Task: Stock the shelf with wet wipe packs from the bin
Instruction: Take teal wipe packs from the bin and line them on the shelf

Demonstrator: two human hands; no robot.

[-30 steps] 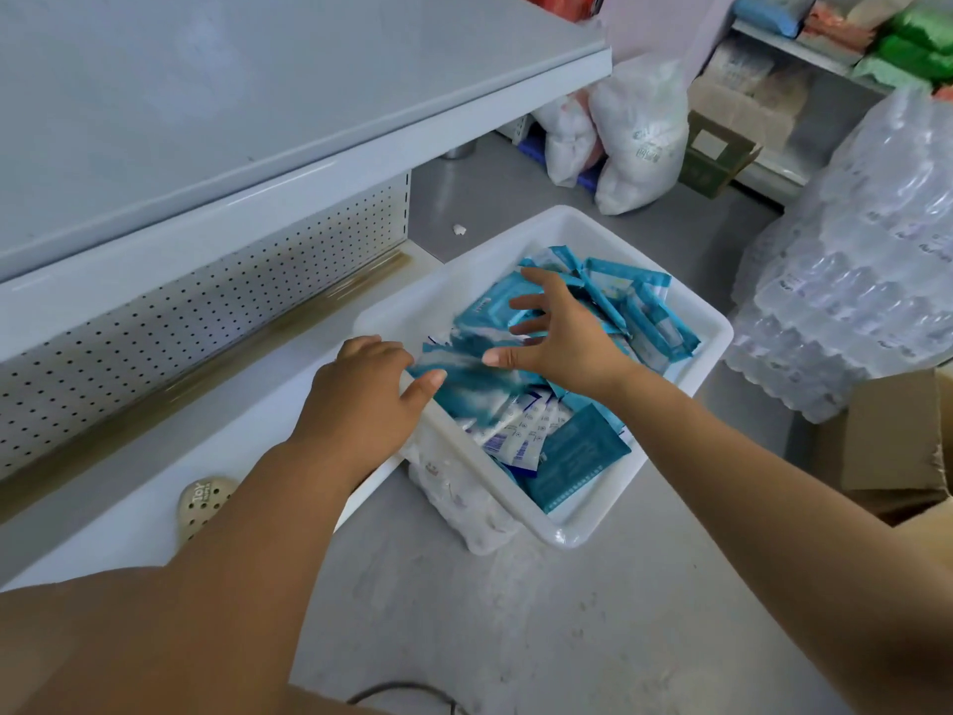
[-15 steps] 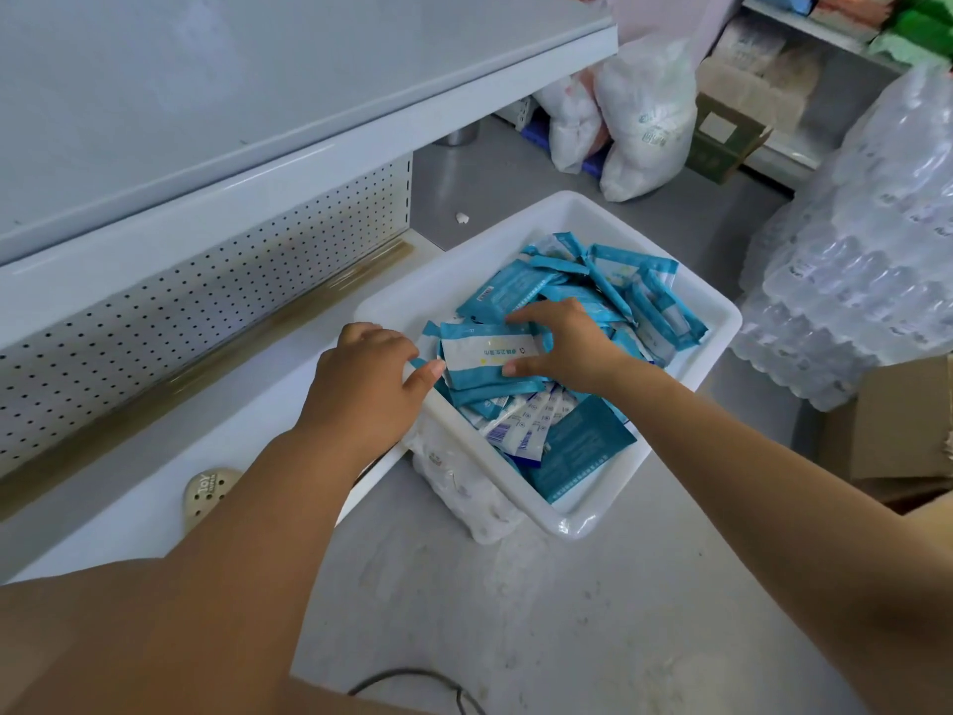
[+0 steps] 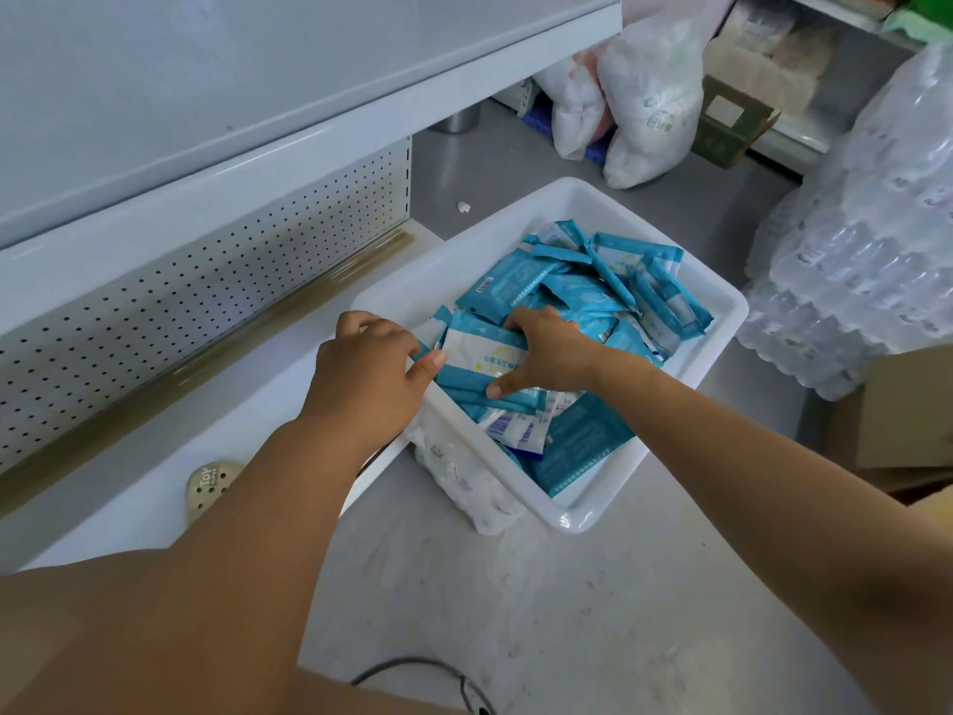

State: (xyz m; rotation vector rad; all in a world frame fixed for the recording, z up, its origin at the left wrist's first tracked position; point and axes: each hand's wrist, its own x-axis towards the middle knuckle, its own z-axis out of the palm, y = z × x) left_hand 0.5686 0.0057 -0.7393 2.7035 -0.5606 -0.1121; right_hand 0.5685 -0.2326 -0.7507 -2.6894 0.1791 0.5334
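Observation:
A white plastic bin (image 3: 722, 322) sits on the grey floor, holding several blue and white wet wipe packs (image 3: 521, 281). My right hand (image 3: 546, 353) is inside the bin, gripping a small stack of packs (image 3: 479, 353) with a white-faced pack on top. My left hand (image 3: 368, 374) is at the bin's left rim, its thumb touching the left end of that stack. The white bottom shelf (image 3: 289, 363) lies just left of the bin, with a perforated back panel (image 3: 206, 291) behind it.
An upper white shelf board (image 3: 258, 95) overhangs on the left. Shrink-wrapped water bottles (image 3: 866, 240) are stacked to the right, cardboard boxes (image 3: 907, 410) beyond them. White sacks (image 3: 644, 100) stand at the back. A beige clog (image 3: 211, 487) lies under the shelf edge.
My right hand pulled back from the middle of the pile toward my left hand and gathered a stack of packs. The left hand stayed at the rim.

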